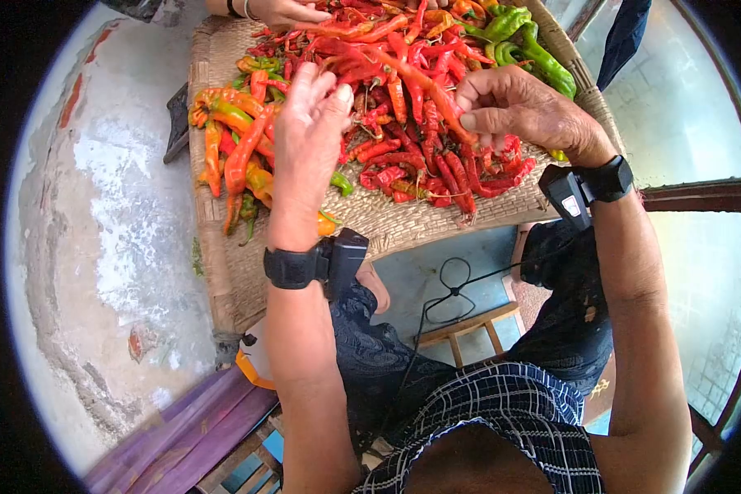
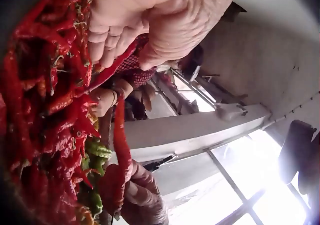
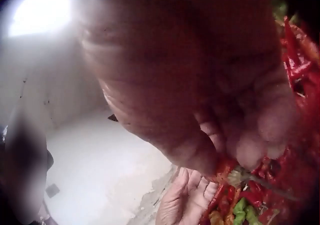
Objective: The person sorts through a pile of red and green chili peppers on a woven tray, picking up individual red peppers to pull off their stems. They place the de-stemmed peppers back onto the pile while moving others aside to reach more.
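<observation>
A long red pepper [image 1: 424, 81] is pinched at its stem end by my right hand [image 1: 535, 111] above the heap of red peppers [image 1: 379, 152]. My left hand [image 1: 309, 144] is raised over the heap's left part, fingers extended and palm turned toward the right hand. In the left wrist view, the left hand [image 2: 160, 20] has straight fingers beside a dark red pepper [image 2: 107, 72]; contact is unclear. Below it, the right hand [image 2: 145, 197] grips the pepper [image 2: 121, 145]. In the right wrist view, a green stem [image 3: 237, 176] shows under the right hand [image 3: 175, 85].
Peppers lie on a woven mat [image 1: 230, 272]: orange ones [image 1: 243, 156] at left, green ones [image 1: 543, 66] at back right. Another person's hand [image 1: 284, 11] is at the far edge. A wall [image 1: 123, 206] stands left, window panes [image 1: 700, 272] right, and a looped black cord [image 1: 454, 291] hangs below.
</observation>
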### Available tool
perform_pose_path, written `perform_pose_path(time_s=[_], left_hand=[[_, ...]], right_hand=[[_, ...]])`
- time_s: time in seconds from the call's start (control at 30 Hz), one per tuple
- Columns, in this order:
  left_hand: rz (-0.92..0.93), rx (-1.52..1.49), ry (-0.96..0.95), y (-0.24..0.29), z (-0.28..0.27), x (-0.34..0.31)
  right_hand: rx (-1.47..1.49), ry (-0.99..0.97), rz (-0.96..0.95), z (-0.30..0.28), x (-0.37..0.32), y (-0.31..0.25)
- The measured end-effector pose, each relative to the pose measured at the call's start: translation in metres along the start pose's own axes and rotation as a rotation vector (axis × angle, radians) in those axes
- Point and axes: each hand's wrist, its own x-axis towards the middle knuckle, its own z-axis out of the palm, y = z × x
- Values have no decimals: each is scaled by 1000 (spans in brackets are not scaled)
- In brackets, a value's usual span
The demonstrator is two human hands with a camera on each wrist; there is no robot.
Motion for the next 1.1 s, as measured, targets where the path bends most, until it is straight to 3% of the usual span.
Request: perform_pose_path(time_s=[0.07, 0.13, 0.27, 0.43, 0.5, 0.57, 0.63, 0.73, 0.8, 0.87, 0.97, 1.1], left_hand=[[-58, 326, -242, 3, 0, -7], [-148, 260, -401, 9, 12, -22], [-121, 130, -497, -3, 27, -40], [-296, 304, -604, 2, 21, -37], [-334, 430, -706, 4, 16, -32], [-319, 413, -653, 11, 16, -25], [-214, 305, -541, 11, 12, -13], [27, 70, -142, 14, 22, 2], [-2, 152, -130, 19, 15, 6], [-8, 221, -101, 8, 10, 6], [17, 353, -219, -8, 14, -8], [115, 517, -365, -10, 27, -29]], right_hand=[[32, 2, -18, 3, 4, 4], [113, 9, -60, 10, 8, 3], [150, -55, -62, 20, 12, 7], [-41, -38, 7, 14, 3, 6], [-227, 98, -80, 2, -1, 9], [-379, 218, -210, -14, -4, 22], [-402, 288, -152, -22, -7, 16], [-589, 319, -171, -22, -5, 27], [-837, 271, -199, -16, -1, 36], [-963, 204, -79, -10, -2, 43], [-1051, 65, 30, -6, 1, 37], [-994, 142, -138, -4, 1, 43]])
